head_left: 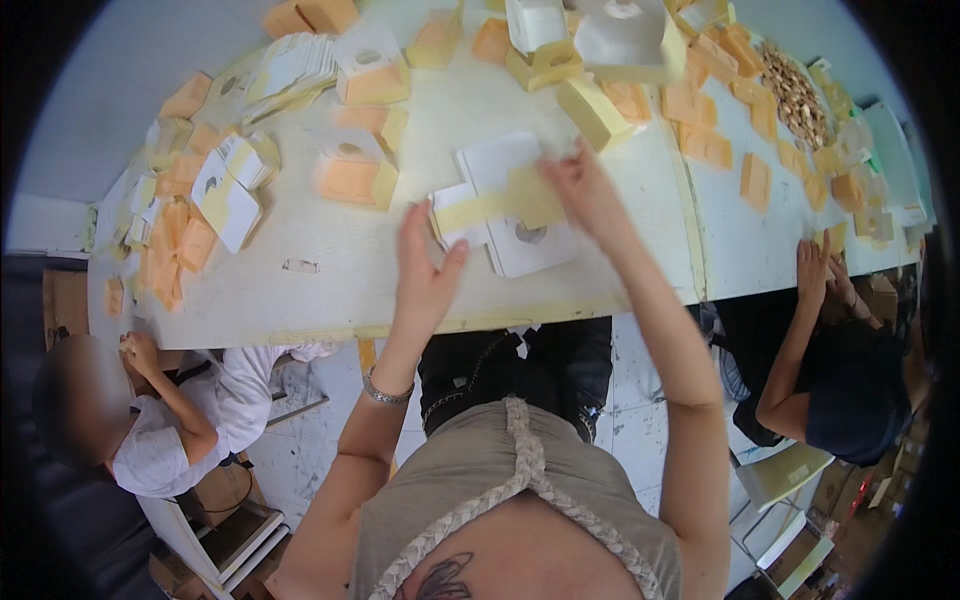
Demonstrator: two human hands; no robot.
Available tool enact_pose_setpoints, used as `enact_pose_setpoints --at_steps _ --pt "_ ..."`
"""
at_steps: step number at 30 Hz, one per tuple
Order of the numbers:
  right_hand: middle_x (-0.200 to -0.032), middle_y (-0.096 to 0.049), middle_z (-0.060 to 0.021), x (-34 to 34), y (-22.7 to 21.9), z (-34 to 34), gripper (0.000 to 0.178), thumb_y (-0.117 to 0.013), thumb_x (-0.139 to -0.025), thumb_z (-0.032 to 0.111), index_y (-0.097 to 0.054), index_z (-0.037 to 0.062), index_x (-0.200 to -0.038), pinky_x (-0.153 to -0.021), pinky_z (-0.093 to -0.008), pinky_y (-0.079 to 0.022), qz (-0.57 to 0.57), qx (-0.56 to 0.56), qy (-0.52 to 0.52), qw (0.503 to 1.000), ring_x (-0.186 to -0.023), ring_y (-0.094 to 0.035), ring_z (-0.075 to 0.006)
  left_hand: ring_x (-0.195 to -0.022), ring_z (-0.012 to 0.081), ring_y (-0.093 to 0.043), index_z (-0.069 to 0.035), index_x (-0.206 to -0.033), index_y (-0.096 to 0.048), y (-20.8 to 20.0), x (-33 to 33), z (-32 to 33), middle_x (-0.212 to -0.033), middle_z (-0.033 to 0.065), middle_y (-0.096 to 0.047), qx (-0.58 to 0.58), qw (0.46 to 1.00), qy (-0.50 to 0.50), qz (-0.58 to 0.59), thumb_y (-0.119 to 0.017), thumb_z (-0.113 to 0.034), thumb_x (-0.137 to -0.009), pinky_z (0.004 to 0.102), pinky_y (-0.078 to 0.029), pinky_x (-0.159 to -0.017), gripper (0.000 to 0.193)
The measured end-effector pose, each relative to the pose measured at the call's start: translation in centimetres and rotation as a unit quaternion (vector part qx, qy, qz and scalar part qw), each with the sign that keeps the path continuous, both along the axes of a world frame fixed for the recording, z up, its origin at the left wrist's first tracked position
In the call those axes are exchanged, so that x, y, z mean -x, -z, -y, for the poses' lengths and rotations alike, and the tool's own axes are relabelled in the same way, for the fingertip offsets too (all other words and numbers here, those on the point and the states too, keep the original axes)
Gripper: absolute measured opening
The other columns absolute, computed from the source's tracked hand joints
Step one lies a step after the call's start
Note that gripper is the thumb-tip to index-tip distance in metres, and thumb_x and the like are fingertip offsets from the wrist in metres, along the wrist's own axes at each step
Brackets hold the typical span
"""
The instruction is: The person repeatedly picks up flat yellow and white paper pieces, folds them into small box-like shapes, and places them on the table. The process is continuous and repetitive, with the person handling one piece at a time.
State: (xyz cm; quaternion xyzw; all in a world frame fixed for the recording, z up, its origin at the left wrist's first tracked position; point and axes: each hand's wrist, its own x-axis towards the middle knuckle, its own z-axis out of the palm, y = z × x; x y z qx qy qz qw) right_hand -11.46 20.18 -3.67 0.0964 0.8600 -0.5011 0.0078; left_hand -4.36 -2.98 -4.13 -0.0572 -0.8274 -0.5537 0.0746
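Flat on the table in front of me lies a white and pale-yellow cardboard box blank [490,205], cross-shaped, with a round hole in its lower panel. At the end of its left flap is my left hand [428,265], fingers and thumb spread apart and their tips at the flap's edge. My right hand [585,190] is over the upper right of the blank, slightly blurred, its fingers curled in. Whatever those fingers pinch, if anything, is hidden. Just left of the blank stands a small folded box with an orange tray [357,182] in it.
A stack of white blanks [292,72] lies at the far left. Loose orange trays [178,250] pile up beyond the left side, more at right beside a heap of small brown pieces [793,95]. A person sits at left [190,420], another at right [850,390].
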Motion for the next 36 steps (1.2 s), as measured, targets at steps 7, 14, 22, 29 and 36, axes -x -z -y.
enact_pose_setpoints --at_steps 7,14,22,29,36 --pt "-0.089 -0.065 -0.0211 -0.2 -0.5 1.1 0.048 -0.074 -0.067 0.021 -0.058 -0.0027 -0.105 -0.071 -0.0379 -0.050 0.009 -0.021 0.004 1.000 -0.080 -0.064 -0.0318 -0.128 0.0323 -0.033 0.005 -0.136 -0.027 1.6 -0.4 -0.1 -0.139 0.0232 -0.032 0.055 0.998 0.008 -0.001 -0.060 -0.013 -0.085 0.0374 -0.026 -0.106 0.064" --pt "-0.090 -0.065 -0.0089 -3.6 -2.9 -1.2 0.034 -0.066 -0.075 0.010 -0.057 -0.0047 -0.105 -0.074 -0.0302 -0.048 -0.009 0.281 0.028 0.959 -0.082 -0.061 -0.0168 -0.131 0.0269 -0.030 0.004 -0.140 -0.020 -0.1 1.7 -1.4 -0.144 0.0186 -0.027 -0.159 0.986 0.057 0.009 -0.053 -0.011 -0.090 0.0337 -0.023 -0.107 0.062" --pt "-0.121 -0.049 -0.0134 -8.8 -5.3 2.5 0.056 -0.054 -0.082 0.007 -0.031 -0.0037 -0.132 -0.095 -0.0309 -0.038 -0.099 0.307 -0.005 0.946 -0.108 -0.049 -0.0195 -0.137 0.0220 -0.017 0.000 -0.144 -0.010 -7.3 -3.0 -2.7 -0.149 0.0138 -0.016 -0.252 0.888 0.354 0.151 -0.047 -0.011 -0.089 0.0334 -0.015 -0.109 0.067" --pt "-0.143 -0.025 -0.0215 -13.0 -5.0 1.9 0.086 -0.051 -0.089 0.046 -0.005 0.0004 -0.144 -0.107 -0.0346 -0.020 -0.053 0.432 -0.115 0.893 -0.132 -0.027 -0.0260 -0.124 0.0224 -0.037 -0.004 -0.140 -0.020 -7.5 -3.7 -3.3 -0.135 0.0134 -0.035 -0.268 0.944 0.161 0.108 -0.055 -0.002 -0.073 0.0357 -0.030 -0.103 0.075" --pt "-0.131 -0.040 -0.0121 -15.0 -2.9 3.2 0.046 -0.069 -0.079 0.012 -0.048 0.0014 -0.119 -0.099 -0.0311 -0.032 -0.062 0.370 -0.109 0.920 -0.122 -0.038 -0.0202 -0.114 0.0189 -0.041 -0.004 -0.108 -0.049 -3.7 -5.9 -1.5 -0.120 0.0113 -0.045 -0.226 0.956 0.182 0.043 -0.060 -0.009 -0.082 0.0349 -0.035 -0.095 0.028"
